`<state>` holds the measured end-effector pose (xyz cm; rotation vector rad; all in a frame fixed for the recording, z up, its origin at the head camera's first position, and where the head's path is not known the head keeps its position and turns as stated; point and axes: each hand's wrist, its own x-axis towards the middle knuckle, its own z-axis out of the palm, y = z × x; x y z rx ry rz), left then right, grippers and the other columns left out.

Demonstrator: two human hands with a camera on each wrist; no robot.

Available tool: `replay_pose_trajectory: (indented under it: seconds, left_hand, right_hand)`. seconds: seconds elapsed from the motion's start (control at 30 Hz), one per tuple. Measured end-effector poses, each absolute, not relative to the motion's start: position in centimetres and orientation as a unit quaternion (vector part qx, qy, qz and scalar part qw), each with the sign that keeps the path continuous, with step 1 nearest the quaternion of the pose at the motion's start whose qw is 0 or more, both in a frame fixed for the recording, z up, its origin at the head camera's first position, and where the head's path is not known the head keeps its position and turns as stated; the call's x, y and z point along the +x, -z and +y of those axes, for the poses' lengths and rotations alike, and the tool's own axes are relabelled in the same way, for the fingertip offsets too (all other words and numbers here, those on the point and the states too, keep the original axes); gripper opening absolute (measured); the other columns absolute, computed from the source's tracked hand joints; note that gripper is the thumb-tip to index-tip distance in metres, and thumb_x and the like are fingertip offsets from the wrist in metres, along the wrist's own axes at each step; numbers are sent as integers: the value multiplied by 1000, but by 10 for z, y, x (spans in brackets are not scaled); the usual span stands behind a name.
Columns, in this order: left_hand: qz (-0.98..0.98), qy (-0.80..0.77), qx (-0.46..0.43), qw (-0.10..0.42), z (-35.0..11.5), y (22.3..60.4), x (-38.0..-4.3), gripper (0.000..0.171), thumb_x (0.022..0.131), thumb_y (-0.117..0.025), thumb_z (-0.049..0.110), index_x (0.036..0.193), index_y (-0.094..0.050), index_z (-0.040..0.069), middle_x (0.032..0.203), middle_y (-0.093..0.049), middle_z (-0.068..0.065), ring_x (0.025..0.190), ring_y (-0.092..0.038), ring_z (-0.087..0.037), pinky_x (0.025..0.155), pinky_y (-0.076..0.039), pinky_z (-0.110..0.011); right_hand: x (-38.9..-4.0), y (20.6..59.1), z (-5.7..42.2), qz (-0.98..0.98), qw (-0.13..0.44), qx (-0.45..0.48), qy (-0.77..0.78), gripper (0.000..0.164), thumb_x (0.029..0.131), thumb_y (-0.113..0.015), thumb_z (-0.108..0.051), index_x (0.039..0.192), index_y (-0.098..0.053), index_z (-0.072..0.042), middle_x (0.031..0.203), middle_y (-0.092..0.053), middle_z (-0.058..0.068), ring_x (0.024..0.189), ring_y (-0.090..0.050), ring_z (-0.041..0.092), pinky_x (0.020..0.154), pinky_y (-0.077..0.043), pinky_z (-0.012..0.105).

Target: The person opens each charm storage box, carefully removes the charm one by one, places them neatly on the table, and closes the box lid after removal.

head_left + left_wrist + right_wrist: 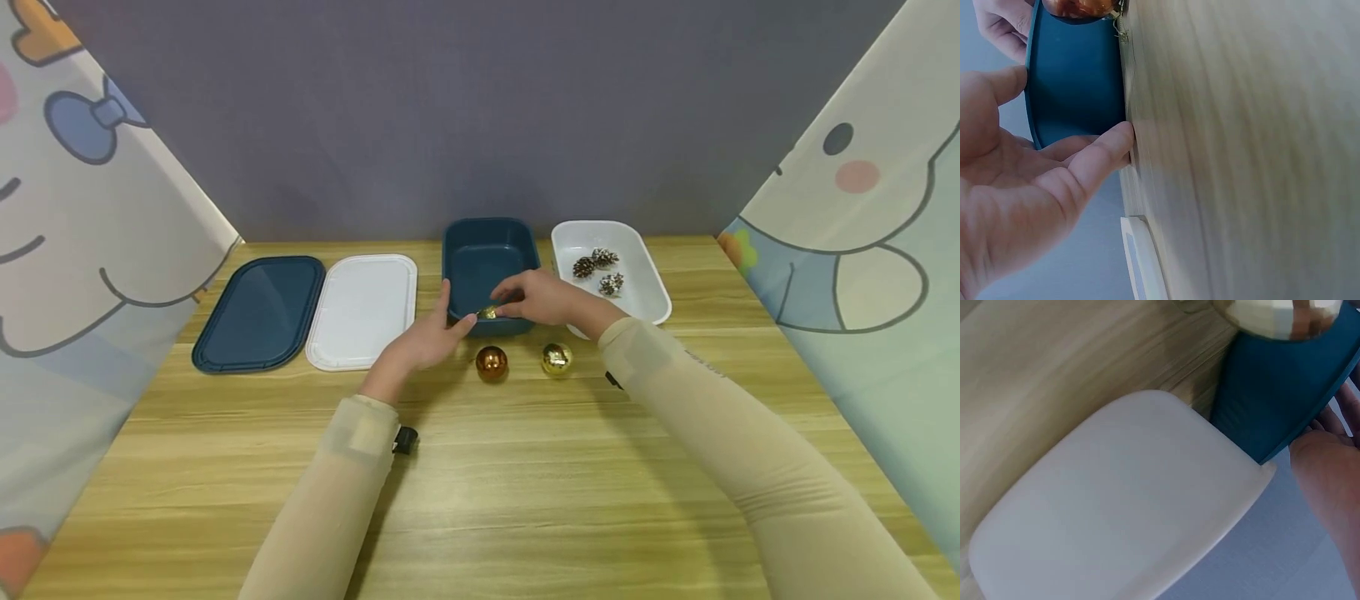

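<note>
A dark blue container stands at the back of the table. My left hand grips its front left corner, with the thumb at the front rim and the fingers along the outer wall. Over the container's front part, my right hand pinches a small shiny gold ornament. Its exact shape is too small to tell, and the wrist views hide it behind the container wall. On the table in front lie a copper-coloured ball ornament and a gold ball ornament, apart from both hands.
Right of the blue container is a white container with three frosted pine cones in it. To the left lie a white lid and a dark blue lid. A grey wall rises behind the wooden table.
</note>
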<state>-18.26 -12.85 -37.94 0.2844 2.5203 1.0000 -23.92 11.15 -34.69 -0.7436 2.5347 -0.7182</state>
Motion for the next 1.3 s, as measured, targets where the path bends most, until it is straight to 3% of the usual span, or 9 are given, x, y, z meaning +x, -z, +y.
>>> replay_pose_trajectory:
  seconds: [0.63,1.07,1.3]
  left_hand:
    - [900,-369,104,206,-129,378,-181,91,113,-38,57,168,26,21,176,-20,-24,154,-42,-47,126,-34,-62]
    - [899,-376,108,199,-130,379,-181,92,113,-39,58,168,25,20,174,-26,-26,151,-46,-46,125,-38,-61]
    - [896,-381,108,200,-130,380,-181,93,113,-40,55,168,25,19,175,-21,-26,155,-40,-47,126,-34,-62]
  right_hand:
    - [-235,351,101,926,167,-260,217,50,106,-68,-30,151,-60,-8,141,-72,13,127,-71,30,106,-59,46]
    - [-239,348,100,920,176,-275,217,50,105,-70,-27,151,-61,-8,138,-73,15,127,-71,31,105,-59,47]
    - [-250,342,106,900,217,-301,227,57,103,-73,-27,156,-56,-11,151,-62,18,137,-64,33,108,-57,48]
